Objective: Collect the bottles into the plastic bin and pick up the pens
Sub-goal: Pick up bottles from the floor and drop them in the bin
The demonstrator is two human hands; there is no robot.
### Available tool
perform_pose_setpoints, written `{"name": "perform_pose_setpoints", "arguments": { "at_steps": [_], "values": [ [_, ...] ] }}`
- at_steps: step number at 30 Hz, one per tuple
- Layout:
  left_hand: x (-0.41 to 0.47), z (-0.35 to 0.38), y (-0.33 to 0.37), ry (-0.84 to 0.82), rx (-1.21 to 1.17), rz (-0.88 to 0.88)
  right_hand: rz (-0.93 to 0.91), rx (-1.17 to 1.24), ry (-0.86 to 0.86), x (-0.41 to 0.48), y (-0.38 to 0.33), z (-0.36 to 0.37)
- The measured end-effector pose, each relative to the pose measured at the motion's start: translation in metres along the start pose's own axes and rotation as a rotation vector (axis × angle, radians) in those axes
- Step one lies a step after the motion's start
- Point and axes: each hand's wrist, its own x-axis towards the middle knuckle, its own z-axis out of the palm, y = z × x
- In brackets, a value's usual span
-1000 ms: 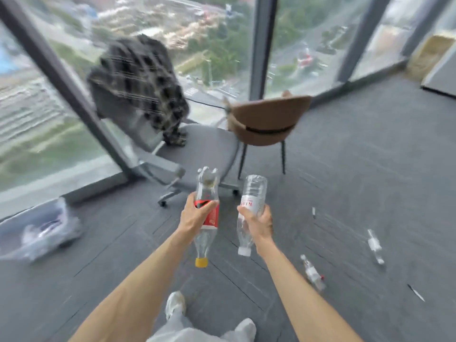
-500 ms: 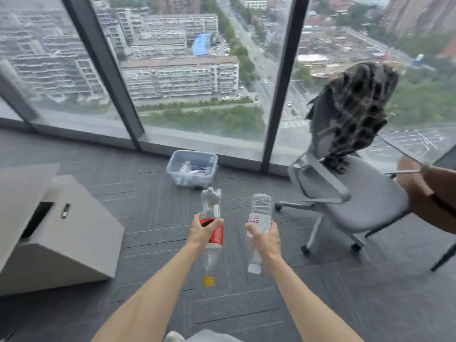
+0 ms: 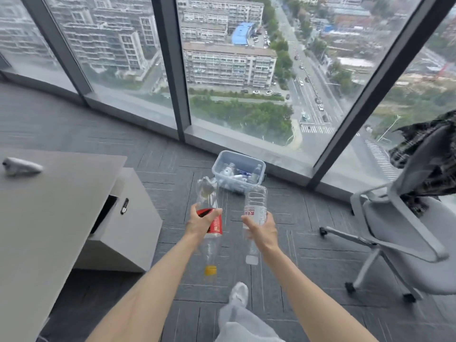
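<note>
Shift since earlier frames: bin [image 3: 243,156] is nearer and more central in view; chair [image 3: 399,225] has slid towards the right edge of view; grips unchanged.
Foot: one white shoe [image 3: 239,293] forward on the carpet [image 3: 308,218], toe pointing towards the bin.
Left hand [image 3: 201,222]: fingers wrapped round the red-label bottle [image 3: 209,250] at its label. Held cap-down, yellow cap lowest, base up.
Right hand [image 3: 261,233]: fingers wrapped round the white-label bottle [image 3: 256,201] just below its label. Also cap-down, white cap lowest.
Bottle look: both clear, seemingly empty, thin-walled; the red-label one is crumpled at its base. Judgement: light, likely to bounce if thrown.
Bin position: translucent, open-topped, on the carpet at the floor's window edge, near the foot of the dark window post [image 3: 172,70]. Several bottles [image 3: 255,172] already lie inside.
Step in hand: carry to the bin. Judgement: close in until both loads are over the rim, lower, then release one at a time so neither rebounds off the contents.
Pens: none in view.
</note>
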Motion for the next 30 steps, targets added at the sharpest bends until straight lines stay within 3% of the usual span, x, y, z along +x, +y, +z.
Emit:
{"name": "perform_pose_setpoints", "arguments": {
  "at_steps": [9,18,26,30],
  "values": [
    [0.145,-0.019,0.073,-0.081,-0.064,-0.091,0.130,0.054,-0.018,0.156,-0.038,0.074],
    [0.285,0.011,0.166,-0.108,-0.054,-0.114,0.251,0.076,-0.005,0.289,-0.095,0.075],
    [0.440,0.066,0.222,-0.144,0.143,-0.173,0.345,0.131,0.135,0.420,-0.138,0.081],
    [0.501,0.075,0.248,-0.203,0.254,-0.184,0.506,0.355,0.325,0.473,-0.151,0.091]
  ]
}}
